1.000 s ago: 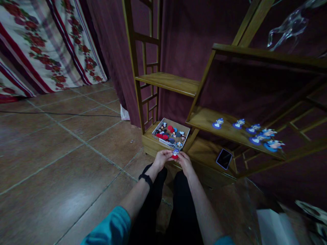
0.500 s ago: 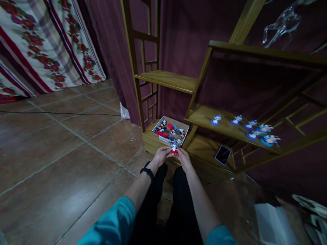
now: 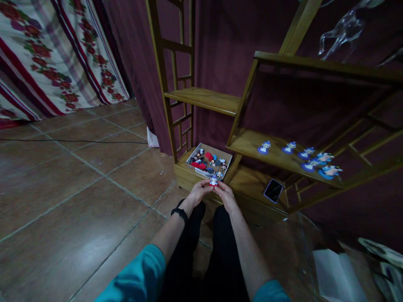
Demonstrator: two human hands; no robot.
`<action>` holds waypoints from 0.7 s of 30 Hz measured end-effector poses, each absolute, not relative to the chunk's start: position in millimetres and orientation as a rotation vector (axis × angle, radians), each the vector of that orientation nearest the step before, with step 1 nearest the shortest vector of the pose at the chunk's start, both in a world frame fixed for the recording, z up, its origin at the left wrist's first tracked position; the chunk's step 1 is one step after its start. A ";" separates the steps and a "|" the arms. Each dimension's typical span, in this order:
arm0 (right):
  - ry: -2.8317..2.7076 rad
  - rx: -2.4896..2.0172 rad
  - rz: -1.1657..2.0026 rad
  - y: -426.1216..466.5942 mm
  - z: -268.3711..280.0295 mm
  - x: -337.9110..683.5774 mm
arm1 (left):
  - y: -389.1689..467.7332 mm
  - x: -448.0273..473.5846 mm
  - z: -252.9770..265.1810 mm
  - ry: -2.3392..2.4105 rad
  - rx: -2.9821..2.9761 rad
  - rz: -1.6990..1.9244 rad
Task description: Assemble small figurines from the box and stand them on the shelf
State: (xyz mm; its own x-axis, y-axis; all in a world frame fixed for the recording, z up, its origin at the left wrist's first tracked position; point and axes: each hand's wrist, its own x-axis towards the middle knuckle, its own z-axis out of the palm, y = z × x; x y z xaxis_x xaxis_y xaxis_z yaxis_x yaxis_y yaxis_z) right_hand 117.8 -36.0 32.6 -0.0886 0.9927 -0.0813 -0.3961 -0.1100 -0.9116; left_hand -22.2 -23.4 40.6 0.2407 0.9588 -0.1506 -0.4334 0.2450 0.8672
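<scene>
Between my two hands is a small figurine (image 3: 213, 180), white and purple, upright on a red round base. My left hand (image 3: 199, 192) pinches it from the left, and my right hand (image 3: 225, 193) grips its right side. Just beyond my fingers sits a shallow cardboard box (image 3: 192, 158) on the low shelf, holding several small figures and loose red, blue and dark discs. On the middle shelf to the right stand several more figurines; the nearest one on the left (image 3: 264, 147) has a purple base, and one at the right end (image 3: 330, 171) has a blue base.
A wooden shelf unit (image 3: 204, 100) stands ahead against a dark red curtain. A phone (image 3: 273, 191) lies on the lower right shelf. A clear animal-shaped ornament (image 3: 343, 33) is at upper right. A thin cable (image 3: 75, 141) crosses the tiled floor. A white box (image 3: 335, 272) is at lower right.
Both hands keep hold of the figurine, which seems slightly raised and turned, with the fingers now lower around its red base. The view has shifted slightly.
</scene>
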 end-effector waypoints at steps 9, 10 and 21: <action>-0.887 -0.951 1.495 -35.7 33.1 116.6 | -23.3 -20.1 43.2 0.813 0.854 1.115; -0.890 -0.958 1.496 -35.6 32.9 116.8 | -23.3 -20.0 43.3 0.815 0.846 1.128; -0.935 -1.038 1.452 -33.5 32.0 117.0 | -22.1 -23.1 40.7 0.800 0.842 1.122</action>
